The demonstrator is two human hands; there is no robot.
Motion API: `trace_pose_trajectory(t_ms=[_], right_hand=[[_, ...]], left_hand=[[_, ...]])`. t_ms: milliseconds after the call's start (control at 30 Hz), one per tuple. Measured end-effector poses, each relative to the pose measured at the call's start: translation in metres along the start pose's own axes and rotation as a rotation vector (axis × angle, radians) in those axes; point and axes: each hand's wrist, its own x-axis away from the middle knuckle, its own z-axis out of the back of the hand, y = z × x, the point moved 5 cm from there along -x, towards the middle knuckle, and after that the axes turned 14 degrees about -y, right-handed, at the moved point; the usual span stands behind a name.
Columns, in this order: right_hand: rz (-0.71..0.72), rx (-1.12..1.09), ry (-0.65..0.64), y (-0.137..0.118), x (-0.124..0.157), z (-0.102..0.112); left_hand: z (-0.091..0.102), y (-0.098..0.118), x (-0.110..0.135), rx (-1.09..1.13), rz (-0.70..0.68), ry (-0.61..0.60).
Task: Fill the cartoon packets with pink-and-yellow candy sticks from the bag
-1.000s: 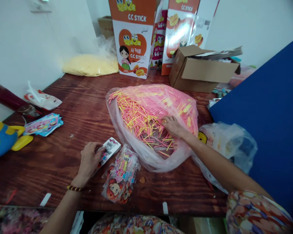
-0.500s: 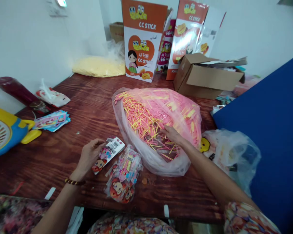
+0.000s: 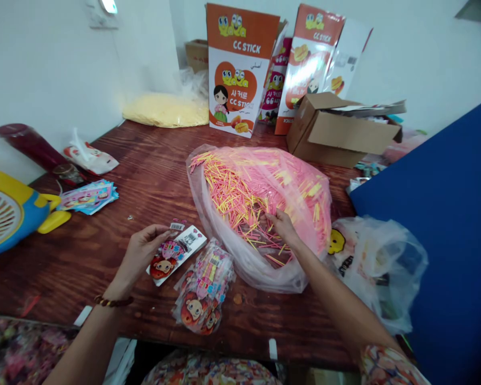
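My left hand (image 3: 142, 248) pinches the top edge of a small printed packet (image 3: 163, 263) with a red-haired cartoon face. Under that packet lies a white stack of similar packets (image 3: 194, 238). Beside it on the table is a pile of clear packets (image 3: 204, 289), with pink and yellow sticks showing inside the top one. A large clear plastic bag (image 3: 260, 278) lies open, full of thin pink and yellow sticks (image 3: 234, 198). Reaching into its mouth, my right hand (image 3: 282, 225) has its fingers closed at the sticks; the fingertips are partly hidden among them.
Printed cartons (image 3: 234, 80) and an open brown box (image 3: 344, 133) stand at the back, near a yellow bag (image 3: 164, 110). On the left are a toy-like fan (image 3: 8, 214), a dark red bottle (image 3: 32, 144), tissues (image 3: 92, 159) and blue wrappers (image 3: 90, 197). A blue panel (image 3: 444, 214) borders the right.
My left hand has raised the top packet's edge off the stack. My right hand has shifted slightly at the sticks, its fingers drawn closer together. The view has moved a little.
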Motion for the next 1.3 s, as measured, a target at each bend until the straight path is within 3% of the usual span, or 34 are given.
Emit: trace_pose_trajectory(t_ms=[200, 367, 533, 767, 933, 1100, 1200, 1300], right_hand=[[0.115, -0.117, 0.097, 0.0, 0.025, -0.015], [0.025, -0.228, 0.078, 0.018, 0.033, -0.028], [0.099, -0.185, 0.092, 0.015, 0.032, -0.024], [0.059, -0.067, 0.097, 0.02, 0.036, -0.025], [0.136, -0.118, 0.123, 0.006, 0.033, -0.021], [0.098, -0.43, 0.014, -0.015, 0.03, -0.033], [0.09, -0.491, -0.093, -0.034, 0.03, -0.054], [0.118, -0.398, -0.173, -0.058, 0.033, -0.077]], left_hand=[[-0.003, 0.001, 0.004, 0.05, 0.005, -0.01], [-0.006, -0.001, 0.003, 0.017, -0.004, -0.03], [-0.005, 0.003, 0.005, 0.032, 0.016, -0.026], [-0.008, 0.002, 0.006, 0.05, 0.036, -0.039], [-0.008, 0.003, 0.006, 0.018, 0.009, -0.049], [-0.013, 0.006, 0.005, -0.043, -0.031, -0.073], [-0.031, 0.019, 0.003, -0.079, -0.088, -0.12], [-0.061, 0.033, -0.003, -0.099, -0.124, -0.243]])
